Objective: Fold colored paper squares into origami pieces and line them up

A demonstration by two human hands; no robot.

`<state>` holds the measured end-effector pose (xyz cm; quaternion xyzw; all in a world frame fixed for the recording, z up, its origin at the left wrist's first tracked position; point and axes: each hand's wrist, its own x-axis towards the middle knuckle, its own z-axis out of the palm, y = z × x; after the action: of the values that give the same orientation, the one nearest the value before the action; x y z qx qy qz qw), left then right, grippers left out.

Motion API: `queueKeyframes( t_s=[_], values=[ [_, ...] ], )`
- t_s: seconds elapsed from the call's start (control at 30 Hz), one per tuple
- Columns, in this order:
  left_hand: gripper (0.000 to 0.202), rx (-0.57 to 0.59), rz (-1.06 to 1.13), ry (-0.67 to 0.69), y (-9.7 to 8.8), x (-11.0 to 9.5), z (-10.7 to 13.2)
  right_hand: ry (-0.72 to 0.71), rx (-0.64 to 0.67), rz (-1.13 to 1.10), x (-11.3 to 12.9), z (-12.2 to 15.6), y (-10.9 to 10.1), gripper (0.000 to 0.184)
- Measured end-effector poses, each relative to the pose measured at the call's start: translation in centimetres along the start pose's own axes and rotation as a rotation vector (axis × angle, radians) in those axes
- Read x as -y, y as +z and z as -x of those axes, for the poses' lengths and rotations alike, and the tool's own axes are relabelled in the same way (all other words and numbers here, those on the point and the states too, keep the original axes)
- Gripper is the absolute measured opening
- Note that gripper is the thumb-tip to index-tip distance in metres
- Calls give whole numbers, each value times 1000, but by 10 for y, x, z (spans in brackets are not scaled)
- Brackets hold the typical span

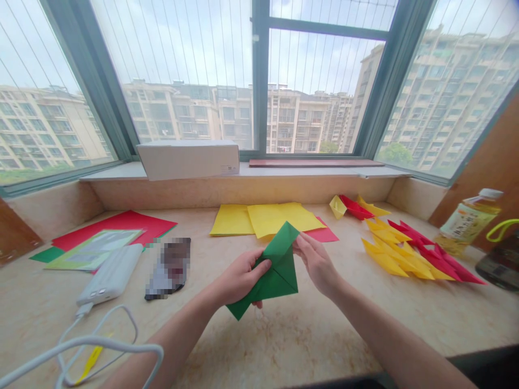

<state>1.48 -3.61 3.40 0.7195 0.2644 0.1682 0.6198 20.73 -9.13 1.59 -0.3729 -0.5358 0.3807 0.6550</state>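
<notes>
Head feed, reading taken at the window bench. I see the person's left hand gripping a folded green origami paper piece, held up in the air above a pale speckled marble windowsill. Its fingers curl behind the lower left of the fold, with the thumb pressed on the front face. The right hand has its fingers pressed together, their tips pinching the upper right edge of the paper near its peak.

To the left lie a white rectangular power bank with a white cable, and flat red card sheets. Straight ahead, loose yellow paper sheets overlap a pinkish-red paper sheet. To the right, folded yellow and red paper pieces sit heaped near a plastic drink bottle with a yellow-green label. A pixelated object beside the power bank is too blurred to name.
</notes>
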Motion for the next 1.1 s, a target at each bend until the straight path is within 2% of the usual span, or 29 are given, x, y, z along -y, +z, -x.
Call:
queueKeyframes(
  t_s=[0.1, 0.27, 0.37, 0.5, 0.57, 0.67, 0.83, 1.0, 1.1],
  values=[
    [44, -1, 0, 6, 0, 0, 0, -12, -11, -9, 0, 1, 1, 42],
    [40, 9, 7, 6, 4, 2, 0, 12, -141, 56, -3, -3, -4, 29],
    [39, 17, 21, 18, 5, 2, 1, 65, -201, -94, -7, -5, -7, 26],
    [39, 31, 22, 32, 7, 2, 2, 111, -241, -350, -8, -6, -5, 37],
    [39, 13, 3, 46, 8, 3, 2, 105, -241, -383, -7, -6, -4, 31],
    [38, -33, -40, 74, 12, 4, 2, 82, -281, -296, -9, -6, -3, 24],
    [35, -105, -101, 100, 19, 5, 1, 47, -361, -130, -9, -3, 3, 28],
    [32, -156, -139, 94, 20, 5, 1, 44, -311, -73, -4, 2, 10, 32],
    [29, -135, -166, 92, 18, 7, 1, 39, -289, -7, -1, 3, 9, 28]
  ],
)
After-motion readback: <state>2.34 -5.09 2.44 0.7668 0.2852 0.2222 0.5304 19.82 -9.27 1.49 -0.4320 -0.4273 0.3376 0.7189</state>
